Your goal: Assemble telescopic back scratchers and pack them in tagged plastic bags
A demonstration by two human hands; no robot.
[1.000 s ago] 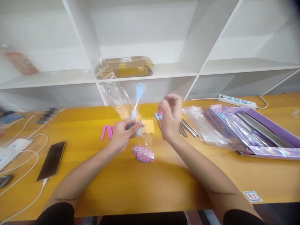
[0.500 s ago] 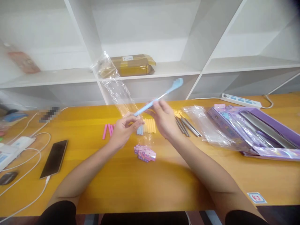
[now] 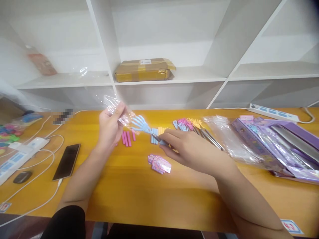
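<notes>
My right hand [image 3: 185, 147] grips a light-blue back scratcher [image 3: 141, 124] by its handle end, its hand-shaped head pointing left. Between thumb and fingers, my left hand [image 3: 111, 124] pinches a clear plastic bag [image 3: 113, 103], and the scratcher's head is at the bag's near end. Whether the head is inside the bag I cannot tell. Below on the table lie pink tubes [image 3: 126, 138], blue tubes [image 3: 154, 136] and yellow tubes, partly hidden by my right hand. A pile of pink-purple cards [image 3: 159, 164] sits closer to me.
Several back-scratcher heads on metal rods [image 3: 210, 139] lie right of centre, beside clear bags [image 3: 229, 136]. A purple box [image 3: 276, 142] stands at the right. On the left are a phone [image 3: 66, 162], cables and a power strip [image 3: 25, 156]. A taped carton [image 3: 144, 70] rests on the shelf.
The back scratcher has gone from both hands into my right hand, and its head now points left. My left hand has risen leftward and pinches the clear bag.
</notes>
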